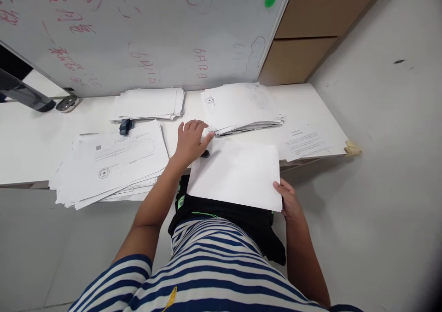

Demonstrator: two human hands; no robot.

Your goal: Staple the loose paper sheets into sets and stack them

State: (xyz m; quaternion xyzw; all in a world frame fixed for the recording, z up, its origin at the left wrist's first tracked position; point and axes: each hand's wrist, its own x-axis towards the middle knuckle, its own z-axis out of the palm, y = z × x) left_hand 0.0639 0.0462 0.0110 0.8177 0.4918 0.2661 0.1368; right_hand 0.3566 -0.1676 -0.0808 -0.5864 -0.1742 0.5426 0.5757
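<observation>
A blank white sheet of paper (238,171), perhaps with others beneath it, lies partly over the desk's front edge in front of my body. My right hand (289,199) pinches its lower right edge, thumb on top and fingers underneath. Above its upper left corner is my left hand (193,141), palm down with fingers apart and holding nothing. The thumb tip reaches the near corner of a paper stack (238,107) with a round stamp; whether it touches cannot be made out. A small black object (205,153) shows partly under that hand, its kind hidden.
A fanned pile of printed sheets (120,164) overhangs the desk at left, with a dark blue item (126,127) at its top. Behind it sits another paper stack (148,104). A printed page (304,139) lies at right. A whiteboard (165,31) and brown boxes (300,59) stand behind.
</observation>
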